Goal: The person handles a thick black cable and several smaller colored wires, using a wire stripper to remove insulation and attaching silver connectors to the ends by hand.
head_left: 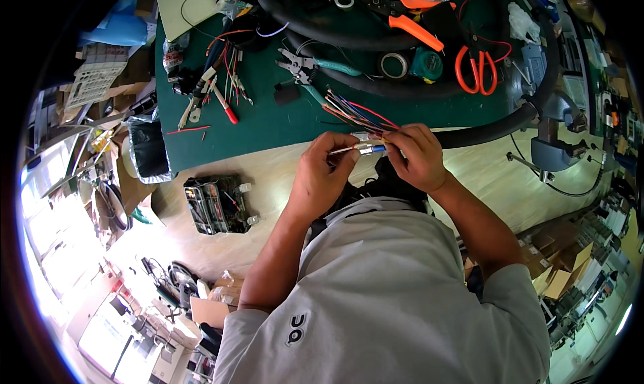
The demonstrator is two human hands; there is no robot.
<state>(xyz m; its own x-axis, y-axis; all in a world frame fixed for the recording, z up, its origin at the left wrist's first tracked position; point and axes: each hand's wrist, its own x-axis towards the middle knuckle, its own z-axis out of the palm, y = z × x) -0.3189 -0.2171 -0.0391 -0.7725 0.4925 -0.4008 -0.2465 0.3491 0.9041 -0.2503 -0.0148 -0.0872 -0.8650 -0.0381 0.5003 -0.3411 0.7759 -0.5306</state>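
While left hand (322, 166) pinches connector (365, 147), right hand (417, 157) pinches wires (359, 114) at its right, table edge (235, 152) just beyond, floor (272, 183) leftward.

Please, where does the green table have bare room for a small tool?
Left: bare green tabletop between the slim red-handled tool and the multicoloured wire bundle. Right: a strip between the red-handled scissors and the thick black tube. Crowded: farther back, around the orange-handled tool.
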